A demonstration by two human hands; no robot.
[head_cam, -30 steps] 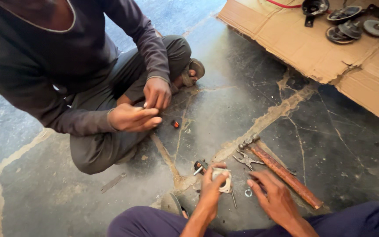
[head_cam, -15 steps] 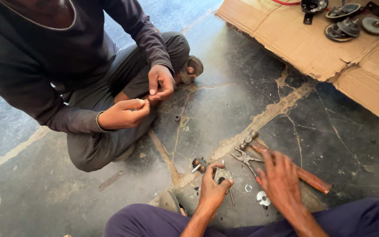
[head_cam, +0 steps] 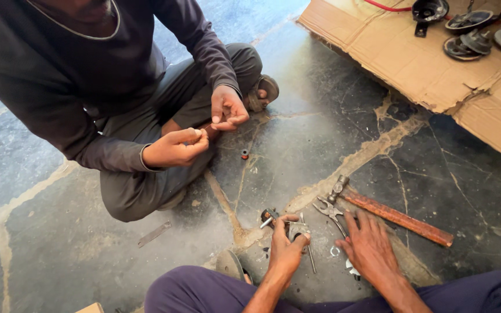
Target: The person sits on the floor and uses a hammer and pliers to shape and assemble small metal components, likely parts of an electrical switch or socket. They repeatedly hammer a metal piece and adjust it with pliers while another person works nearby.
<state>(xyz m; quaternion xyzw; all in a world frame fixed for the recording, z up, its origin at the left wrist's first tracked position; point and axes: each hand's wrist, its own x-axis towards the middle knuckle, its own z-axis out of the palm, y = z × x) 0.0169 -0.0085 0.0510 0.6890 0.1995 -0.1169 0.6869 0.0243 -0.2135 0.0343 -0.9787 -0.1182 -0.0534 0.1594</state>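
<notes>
My left hand (head_cam: 285, 250) pinches a small grey metal part (head_cam: 296, 230) just above the cracked stone floor (head_cam: 320, 139). My right hand (head_cam: 370, 246) lies flat on the floor with its fingers spread and holds nothing. Its fingertips are beside a pair of pliers (head_cam: 330, 210) and a hammer (head_cam: 398, 218) with a reddish wooden handle. A small ring washer (head_cam: 334, 251) and a bright metal piece (head_cam: 351, 268) lie at its thumb side. A thin rod (head_cam: 310, 258) lies between my hands.
A person in dark clothes (head_cam: 88, 87) sits cross-legged opposite, both hands raised and pinching something tiny. A small red part (head_cam: 244, 154) lies near that person's foot. A metal strip (head_cam: 153, 233) lies at left. Cardboard (head_cam: 413, 64) at upper right carries round metal parts (head_cam: 471, 37).
My right hand slid across the floor toward the pliers and hammer, then settled flat. My left hand kept its part. The other person's hands rose and drew slightly apart.
</notes>
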